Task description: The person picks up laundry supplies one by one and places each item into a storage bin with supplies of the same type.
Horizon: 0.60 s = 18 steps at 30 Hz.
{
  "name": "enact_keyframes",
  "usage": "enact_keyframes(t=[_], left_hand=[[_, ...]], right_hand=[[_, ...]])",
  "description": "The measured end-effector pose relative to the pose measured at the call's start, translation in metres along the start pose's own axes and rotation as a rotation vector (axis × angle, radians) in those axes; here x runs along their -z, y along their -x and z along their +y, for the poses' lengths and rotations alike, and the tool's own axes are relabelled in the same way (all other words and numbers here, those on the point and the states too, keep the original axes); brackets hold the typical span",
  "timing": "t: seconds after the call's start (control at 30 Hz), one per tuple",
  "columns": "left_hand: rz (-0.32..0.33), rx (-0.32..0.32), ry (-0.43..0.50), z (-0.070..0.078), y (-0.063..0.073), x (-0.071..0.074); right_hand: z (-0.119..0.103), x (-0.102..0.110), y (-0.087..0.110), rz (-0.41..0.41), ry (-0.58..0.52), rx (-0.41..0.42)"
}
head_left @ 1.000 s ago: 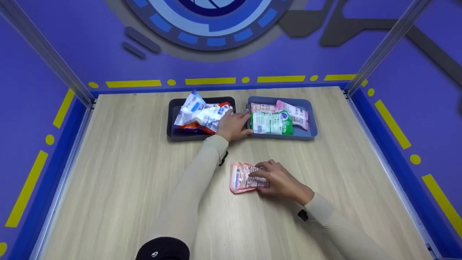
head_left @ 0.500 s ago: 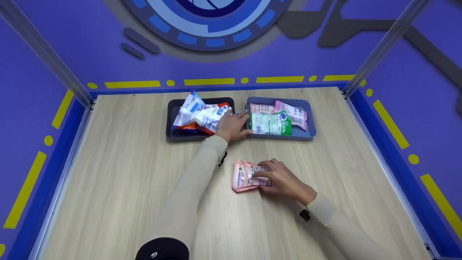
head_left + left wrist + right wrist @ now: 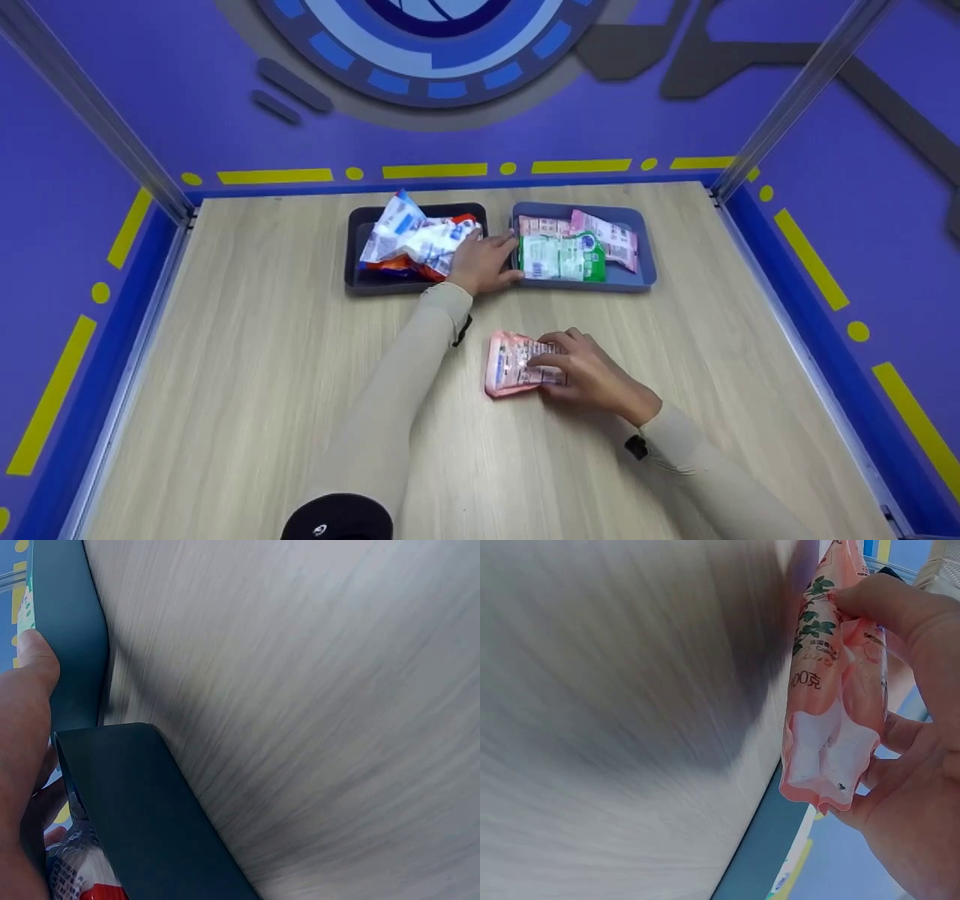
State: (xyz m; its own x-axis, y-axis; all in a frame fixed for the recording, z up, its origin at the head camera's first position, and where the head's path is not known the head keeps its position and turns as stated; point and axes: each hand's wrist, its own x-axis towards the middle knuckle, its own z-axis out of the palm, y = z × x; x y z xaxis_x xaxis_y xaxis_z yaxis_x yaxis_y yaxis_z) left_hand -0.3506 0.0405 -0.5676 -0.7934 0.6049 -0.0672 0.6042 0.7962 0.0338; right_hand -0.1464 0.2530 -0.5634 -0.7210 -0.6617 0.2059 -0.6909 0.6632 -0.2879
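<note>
My right hand (image 3: 594,375) grips a pink printed snack packet (image 3: 510,365) near the middle of the table, thumb on one face and fingers on the other. Seen by the right wrist camera, the packet (image 3: 829,690) bulges under the grip, its crimped white end pointing downward in that view. Further forward, my left hand (image 3: 482,262) spans the gap between a dark tray (image 3: 358,283) and a grey-blue tray (image 3: 630,283). Its thumb lies at the grey-blue tray's near edge, and its fingers reach along the dark tray's right side, partly hidden behind the wall in the left wrist view.
White, blue and red packets (image 3: 431,244) are heaped in the dark tray. In the grey-blue tray lie a green packet (image 3: 562,257) and pink packets (image 3: 615,238). Purple panels (image 3: 247,142) enclose the wooden table (image 3: 247,360) at the back and both sides.
My right hand and the pink packet have shifted slightly to the right and a bit away from me. The left hand stays at the trays.
</note>
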Motion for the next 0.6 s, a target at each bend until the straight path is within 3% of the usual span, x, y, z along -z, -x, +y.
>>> enact_keyframes(t=[0.6], left_hand=[[0.016,0.007,-0.003,0.0022,0.0029,0.0022]], right_hand=[[0.0026,0.0077,0.0003,0.014,0.004,-0.010]])
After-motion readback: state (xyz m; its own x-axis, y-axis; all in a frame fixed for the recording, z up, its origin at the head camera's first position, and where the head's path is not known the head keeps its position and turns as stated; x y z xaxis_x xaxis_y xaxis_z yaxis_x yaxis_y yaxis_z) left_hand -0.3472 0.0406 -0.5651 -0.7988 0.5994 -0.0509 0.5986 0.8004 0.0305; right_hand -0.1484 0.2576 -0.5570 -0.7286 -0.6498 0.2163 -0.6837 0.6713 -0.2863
